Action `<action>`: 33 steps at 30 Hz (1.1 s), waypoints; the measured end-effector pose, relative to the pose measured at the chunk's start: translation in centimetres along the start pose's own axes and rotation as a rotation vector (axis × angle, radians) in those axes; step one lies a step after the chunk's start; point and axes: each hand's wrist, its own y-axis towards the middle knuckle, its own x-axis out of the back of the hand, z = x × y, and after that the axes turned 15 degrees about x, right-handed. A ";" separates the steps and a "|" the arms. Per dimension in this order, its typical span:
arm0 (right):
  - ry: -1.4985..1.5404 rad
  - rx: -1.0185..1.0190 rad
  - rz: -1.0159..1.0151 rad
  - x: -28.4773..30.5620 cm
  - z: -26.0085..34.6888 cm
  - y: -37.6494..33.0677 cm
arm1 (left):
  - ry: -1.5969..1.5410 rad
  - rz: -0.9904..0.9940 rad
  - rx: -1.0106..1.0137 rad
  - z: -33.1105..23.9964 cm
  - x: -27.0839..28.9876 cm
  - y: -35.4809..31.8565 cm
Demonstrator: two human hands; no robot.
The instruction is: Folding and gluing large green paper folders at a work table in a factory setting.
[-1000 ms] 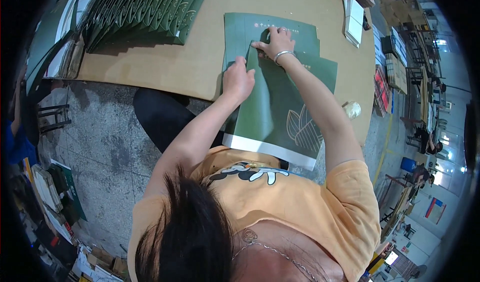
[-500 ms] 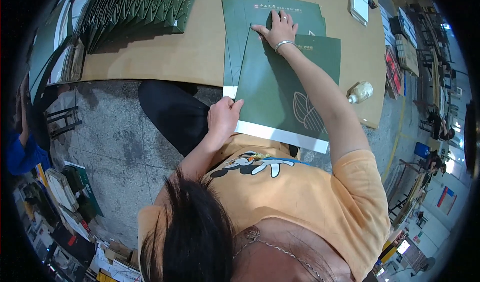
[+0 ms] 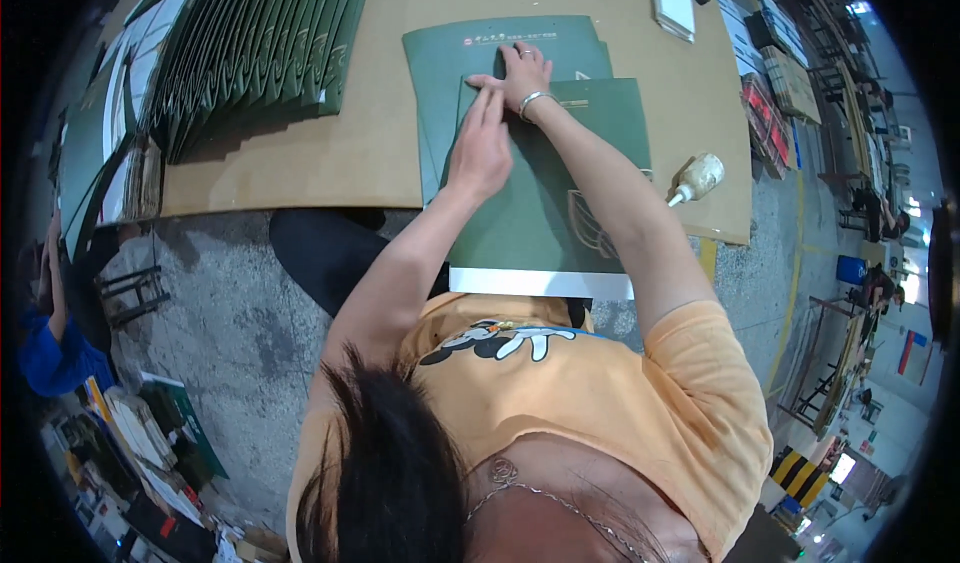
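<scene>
A green printed cardboard sheet (image 3: 560,218) with a white bottom strip and a pale leaf outline lies over another green sheet (image 3: 440,58) on the table. The lower strip of the top sheet hangs past the table's near edge. On its upper left part my right hand (image 3: 523,78) rests with fingers spread, a bracelet at the wrist. Just below and left of it, my left hand (image 3: 482,153) lies along the sheet's left edge, fingers stretched out, their tips close to my right thumb. Neither hand grips anything.
A white squeeze bottle (image 3: 703,173) with a nozzle lies on the brown table (image 3: 300,178) at right. Rows of green folders (image 3: 260,58) stand fanned out at the far left. White cartons (image 3: 670,3) lie at the back right. A person in blue (image 3: 60,353) is at the left.
My left hand has left the lower left corner of the top sheet and moved up beside my right hand. The top sheet now lies straighter. The whole view has shifted slightly.
</scene>
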 end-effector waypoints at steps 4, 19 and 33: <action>0.798 -0.289 -0.187 6.8 -3.8 2.0 | 0.526 -0.062 0.035 2.1 -1.8 -0.1; 0.471 -0.716 -0.034 4.8 -13.7 -3.7 | 0.848 -0.102 0.162 0.7 -2.6 1.3; 1.027 -0.900 0.294 10.9 -8.8 -22.9 | 0.900 -0.097 0.200 1.5 -1.7 3.0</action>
